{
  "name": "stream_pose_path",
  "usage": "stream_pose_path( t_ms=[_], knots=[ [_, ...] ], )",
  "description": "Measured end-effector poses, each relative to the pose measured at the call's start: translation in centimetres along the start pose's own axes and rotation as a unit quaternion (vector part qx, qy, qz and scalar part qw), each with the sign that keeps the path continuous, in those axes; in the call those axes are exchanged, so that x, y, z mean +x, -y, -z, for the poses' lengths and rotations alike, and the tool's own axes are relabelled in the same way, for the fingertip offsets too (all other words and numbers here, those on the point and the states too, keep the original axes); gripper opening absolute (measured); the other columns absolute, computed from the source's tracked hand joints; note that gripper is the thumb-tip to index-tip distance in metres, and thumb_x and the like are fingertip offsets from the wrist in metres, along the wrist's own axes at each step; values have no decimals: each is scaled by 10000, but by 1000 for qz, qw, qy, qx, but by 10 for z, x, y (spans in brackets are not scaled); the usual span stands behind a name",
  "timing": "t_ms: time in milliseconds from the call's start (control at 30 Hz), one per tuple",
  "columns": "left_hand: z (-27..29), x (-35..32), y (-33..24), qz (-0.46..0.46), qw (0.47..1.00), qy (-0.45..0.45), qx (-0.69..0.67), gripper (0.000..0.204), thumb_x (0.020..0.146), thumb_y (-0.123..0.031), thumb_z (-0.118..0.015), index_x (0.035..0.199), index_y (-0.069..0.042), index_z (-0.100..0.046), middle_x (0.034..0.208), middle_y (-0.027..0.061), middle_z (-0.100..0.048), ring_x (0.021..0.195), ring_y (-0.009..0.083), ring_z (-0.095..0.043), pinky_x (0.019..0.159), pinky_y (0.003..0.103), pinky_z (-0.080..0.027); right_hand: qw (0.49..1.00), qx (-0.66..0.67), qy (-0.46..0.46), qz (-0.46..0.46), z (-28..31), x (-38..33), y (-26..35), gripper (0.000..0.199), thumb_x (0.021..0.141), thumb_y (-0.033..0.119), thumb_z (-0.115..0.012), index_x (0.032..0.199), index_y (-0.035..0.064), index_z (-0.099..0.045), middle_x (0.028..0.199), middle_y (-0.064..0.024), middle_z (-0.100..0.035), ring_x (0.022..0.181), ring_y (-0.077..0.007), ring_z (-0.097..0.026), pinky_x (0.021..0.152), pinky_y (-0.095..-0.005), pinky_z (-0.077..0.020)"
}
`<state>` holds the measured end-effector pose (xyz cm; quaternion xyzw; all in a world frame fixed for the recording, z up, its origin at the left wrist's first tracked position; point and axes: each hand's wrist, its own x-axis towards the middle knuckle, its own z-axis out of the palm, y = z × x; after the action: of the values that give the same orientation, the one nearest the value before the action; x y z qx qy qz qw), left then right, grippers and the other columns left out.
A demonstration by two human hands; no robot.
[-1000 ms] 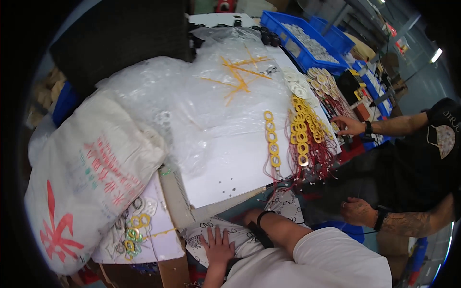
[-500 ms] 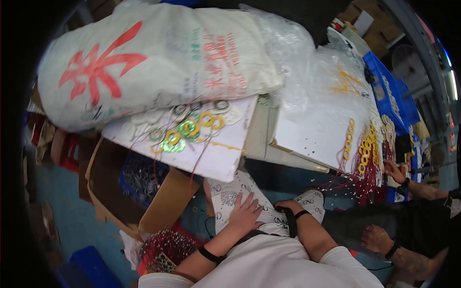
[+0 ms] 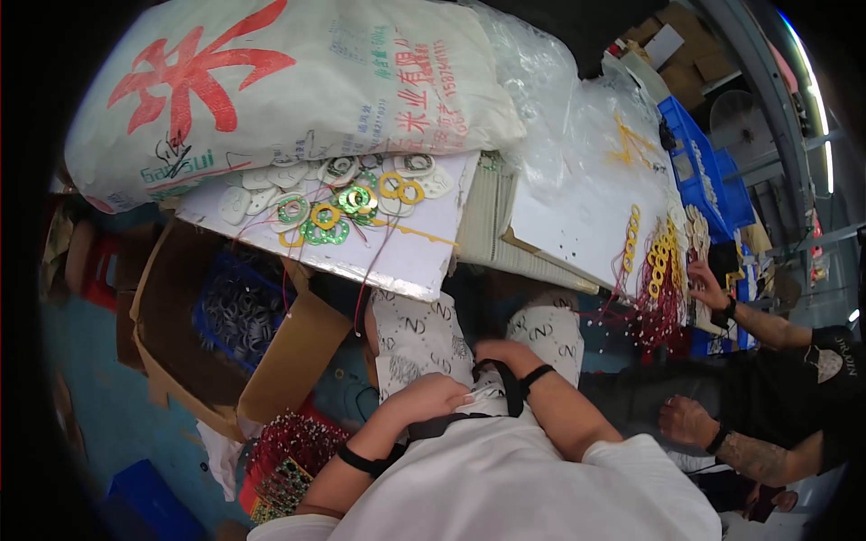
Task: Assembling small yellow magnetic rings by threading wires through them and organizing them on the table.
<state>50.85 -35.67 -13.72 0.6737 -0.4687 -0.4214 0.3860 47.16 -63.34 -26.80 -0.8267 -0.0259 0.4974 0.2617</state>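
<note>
At the waist, my left hand (image 3: 439, 395) is closed, its fingertips gripping the pale patterned cloth of the shorts (image 3: 417, 335). My right hand (image 3: 502, 353) is closed beside it over the lap, and a black strap (image 3: 515, 389) runs down from it to the waist. Its fingertips are partly hidden. In front of both hands, the white board (image 3: 397, 261) carries white discs (image 3: 236, 206), yellow rings (image 3: 410, 192) and green ring-shaped circuit boards (image 3: 327, 231) with thin red wires. Neither hand touches these.
A big white woven sack (image 3: 298, 99) lies across the board's back. On the left, an open carton (image 3: 271, 383) holds a blue basket of grey parts (image 3: 239, 311). Red-wired parts (image 3: 293, 451) stand below it. At right, a co-worker's hand (image 3: 706, 284) is near hanging yellow ring strips (image 3: 661, 261).
My left hand has drawn back from lying spread on the thigh and closed at the waist. My right hand has shifted left. The co-worker's hands moved slightly, and the view has tilted.
</note>
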Motion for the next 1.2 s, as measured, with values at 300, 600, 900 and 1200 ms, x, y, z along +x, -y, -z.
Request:
stream_pose_path(
  t_ms=[300,600,900,1200],
  knots=[
    [-35,12,1,29,976,-209,-43,330,980,-305,-579,772,-51,-621,675,175,-601,617,346,-579,602,421,-466,990,-127,15,53,24,21,22,337,792,267,-710,1016,16,-738,1006,-229,-719,917,-339,-706,789,-442,-528],
    [-66,31,-5,48,968,-239,62,300,957,-330,-570,793,-101,-671,712,170,-642,719,395,-635,650,500,-483,977,53,-147,146,-12,-11,-34,308,851,214,-632,1014,-42,-686,630,-150,-624,530,-274,-600,581,-398,-486],
    [-58,54,-12,-4,968,-238,81,290,954,-310,-570,786,-89,-655,704,172,-632,716,399,-623,659,505,-467,978,113,-173,37,8,-29,-38,375,872,202,-596,1153,-33,-675,976,-209,-712,876,-275,-682,798,-368,-519],
    [-67,45,-26,-12,971,-220,91,265,950,-287,-572,787,-96,-660,741,166,-648,753,384,-635,652,498,-472,965,98,-239,51,-5,-45,-6,438,889,229,-543,1231,-25,-646,1232,-250,-654,1161,-398,-619,995,-416,-478]
  ],
)
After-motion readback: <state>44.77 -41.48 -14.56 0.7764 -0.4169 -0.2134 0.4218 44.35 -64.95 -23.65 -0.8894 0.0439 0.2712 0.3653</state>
